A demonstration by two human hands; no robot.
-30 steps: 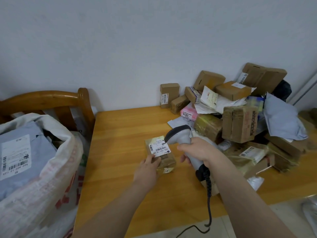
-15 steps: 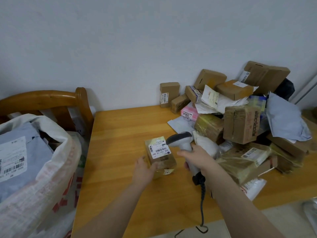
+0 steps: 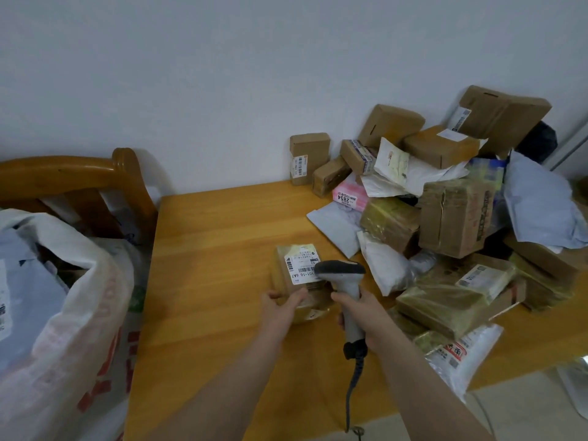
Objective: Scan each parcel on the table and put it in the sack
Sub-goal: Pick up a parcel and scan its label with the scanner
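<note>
Now, head view, itemised. Your left hand [image 3: 280, 308] grips the small taped parcel [image 3: 299, 275], which sits label up on the table [image 3: 206, 249]. Your right hand [image 3: 359, 310] is wrapped round the scanner [image 3: 342, 272] handle, with the scanner head over the label. Parcel heap [image 3: 455, 218]: table's right. Sack [image 3: 79, 297]: left, beside the table.

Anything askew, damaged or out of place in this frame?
Yes: the white mailer at the near end of the parcel heap hangs over the front edge of the table and might slip off. The top box lies tilted.
</note>
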